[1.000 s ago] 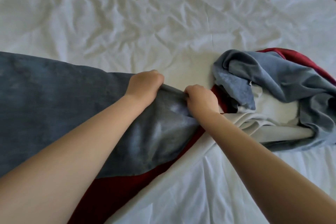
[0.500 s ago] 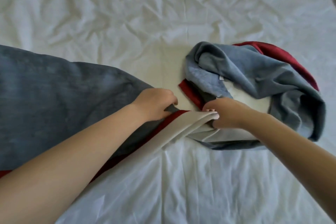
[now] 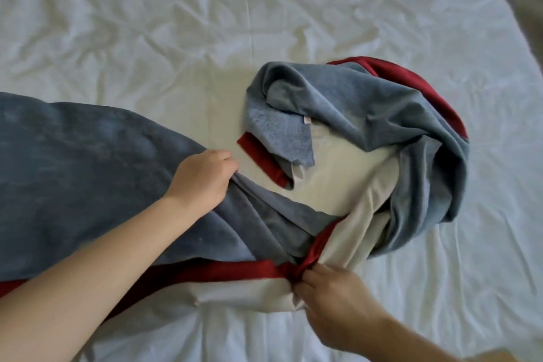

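Blanket [image 3: 88, 156] part flat, part bunched

Hands first: we see our left hand [image 3: 204, 178] curled into the blue cloth near the middle of the sheet [image 3: 176, 23], gathering a fold. Our right hand [image 3: 335, 297], well apart from it and closer to the sheet's near edge, pinches the red border [image 3: 220, 269] where it meets the pale underside. Both are clamped on the same blanket.

We judge the straightening about half done. The stretch toward the sheet's left side lies broad and fairly flat, blue face up. The other end is a twisted heap [image 3: 396, 114] right of the sheet's middle, with underside and border turned out. That end needs pulling open and smoothing before any fold can be made.

Counting: two hands, one blanket, one rumpled white sheet beneath it, one small tag [image 3: 307, 120] on the heap. The red border shows in three separate stretches.
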Available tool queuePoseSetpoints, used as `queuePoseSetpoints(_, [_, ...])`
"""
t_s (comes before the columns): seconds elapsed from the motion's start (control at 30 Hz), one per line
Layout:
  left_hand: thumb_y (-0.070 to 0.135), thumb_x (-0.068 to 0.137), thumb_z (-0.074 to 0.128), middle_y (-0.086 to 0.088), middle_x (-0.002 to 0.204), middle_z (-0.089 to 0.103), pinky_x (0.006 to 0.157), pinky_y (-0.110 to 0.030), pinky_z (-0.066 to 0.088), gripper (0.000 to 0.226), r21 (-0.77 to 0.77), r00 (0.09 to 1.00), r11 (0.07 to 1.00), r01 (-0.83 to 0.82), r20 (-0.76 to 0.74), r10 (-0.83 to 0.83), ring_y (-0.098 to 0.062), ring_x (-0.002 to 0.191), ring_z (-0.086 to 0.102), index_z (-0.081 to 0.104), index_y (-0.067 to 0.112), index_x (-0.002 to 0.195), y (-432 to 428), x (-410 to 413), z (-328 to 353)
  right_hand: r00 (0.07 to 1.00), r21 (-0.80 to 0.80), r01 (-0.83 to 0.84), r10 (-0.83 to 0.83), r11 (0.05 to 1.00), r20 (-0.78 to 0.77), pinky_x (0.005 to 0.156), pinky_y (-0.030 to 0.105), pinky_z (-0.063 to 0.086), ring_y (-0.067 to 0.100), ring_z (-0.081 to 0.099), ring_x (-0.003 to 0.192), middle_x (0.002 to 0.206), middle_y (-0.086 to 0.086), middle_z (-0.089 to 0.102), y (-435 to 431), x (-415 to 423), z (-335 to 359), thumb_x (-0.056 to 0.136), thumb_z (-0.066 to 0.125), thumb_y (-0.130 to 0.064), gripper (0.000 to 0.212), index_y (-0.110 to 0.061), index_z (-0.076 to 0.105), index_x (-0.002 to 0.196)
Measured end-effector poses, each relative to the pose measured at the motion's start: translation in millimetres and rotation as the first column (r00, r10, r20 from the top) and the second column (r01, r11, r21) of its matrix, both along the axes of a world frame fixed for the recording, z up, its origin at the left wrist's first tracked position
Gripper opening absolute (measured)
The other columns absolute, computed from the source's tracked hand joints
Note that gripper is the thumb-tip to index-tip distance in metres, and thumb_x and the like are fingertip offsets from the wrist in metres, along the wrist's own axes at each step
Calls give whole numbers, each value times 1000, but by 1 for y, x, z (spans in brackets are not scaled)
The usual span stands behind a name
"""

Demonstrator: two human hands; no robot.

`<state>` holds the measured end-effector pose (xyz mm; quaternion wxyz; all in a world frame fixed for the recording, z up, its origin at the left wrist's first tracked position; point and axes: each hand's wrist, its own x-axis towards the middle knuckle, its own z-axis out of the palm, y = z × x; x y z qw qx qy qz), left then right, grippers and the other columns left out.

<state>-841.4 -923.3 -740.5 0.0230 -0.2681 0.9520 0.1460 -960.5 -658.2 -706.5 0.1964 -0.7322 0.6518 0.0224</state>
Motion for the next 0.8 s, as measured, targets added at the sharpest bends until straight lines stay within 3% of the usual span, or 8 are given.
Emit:
queuePoseSetpoints(0.1, [17,79,55,3,93,63,58,-36,51,21,9,989,991,131,-77,-129,-20,81,60,66,17,97,29,-3,11,988,24,80,-82,997,131,51,23,42,17,55,65,71,-7,58,-18,-15,14,61,55,-24,19,-23,66,76])
queuePoseSetpoints(0.27, [37,82,58,4,101,62,63,-34,52,31,-14,951,951,308,-7,-308,-19,86,61,62,21,108,85,-34,10,985,-76,29,-41,997,-165,77,33,51,20,62,86,90,-4,63,-41,-50,19,72,44,-20,33,-24,66,96])
queuePoseSetpoints(0.33, [27,69,73,5,79,62,50,-25,46,19,-70,919,918,391,83,-385,-15,69,61,67,24,86,100,-48,14,961,-42,27,-38,999,-273,77,33,51,20,61,74,77,-5,62,-36,-61,19,68,58,-13,19,-23,65,83])
queuePoseSetpoints(0.4, [16,44,85,4,59,57,37,-20,35,27,-103,921,921,377,147,-360,-12,51,57,62,24,58,105,-56,18,949,-38,61,-70,997,-306,64,30,51,19,58,62,67,-4,59,-26,-65,21,62,67,-8,16,-21,63,71])
queuePoseSetpoints(0.47, [9,34,86,3,51,54,34,-18,30,34,-154,950,938,311,94,-299,-14,44,55,57,21,48,103,-60,23,937,-62,113,-127,992,-324,54,29,49,19,56,56,63,-3,57,-13,-67,25,57,70,-5,19,-19,62,66])
queuePoseSetpoints(0.63, [3,53,80,-9,56,57,39,-23,33,21,-181,972,969,171,-129,-195,-28,46,56,59,5,55,76,-65,36,887,-262,238,-319,935,-333,42,29,43,22,53,48,56,-1,50,49,-68,41,63,51,-9,11,-17,57,57])
queuePoseSetpoints(0.73, [4,82,59,-14,73,61,50,-36,44,11,-139,986,990,5,-164,-28,-33,64,58,65,2,73,52,-57,28,850,-230,360,-420,904,-319,40,28,45,24,58,47,56,0,53,101,-61,36,46,78,-7,22,-17,62,59])
queuePoseSetpoints(0.8, [4,86,55,-14,75,59,51,-37,41,14,-143,993,990,-5,-115,-12,-33,69,57,63,2,74,54,-50,21,832,-40,482,-472,875,-292,38,21,45,17,60,45,56,-3,57,122,-49,22,29,88,-7,40,-20,68,61])
